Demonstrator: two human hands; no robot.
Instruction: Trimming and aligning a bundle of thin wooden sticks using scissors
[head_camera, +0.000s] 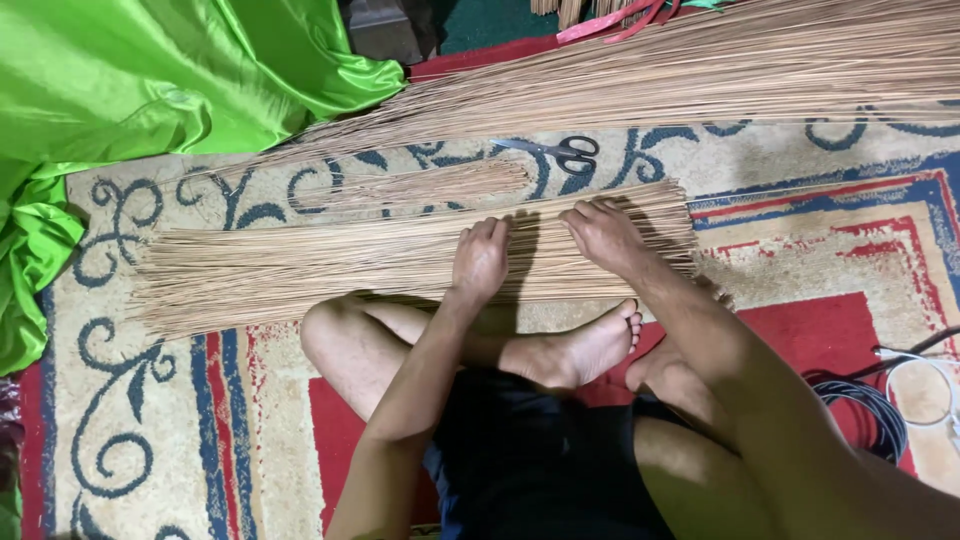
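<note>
A flat layer of thin tan sticks lies on the patterned carpet in front of my crossed legs. My left hand rests palm down on the sticks near their middle, fingers together. My right hand presses on the same layer a little to the right, fingers spread slightly. Neither hand grips anything. A smaller bundle of sticks lies just beyond. A large pile of long sticks runs across the top.
Scissors with dark handles lie on the carpet between the piles. Shiny green cloth covers the upper left. A black cable coil and a white round object sit at the right.
</note>
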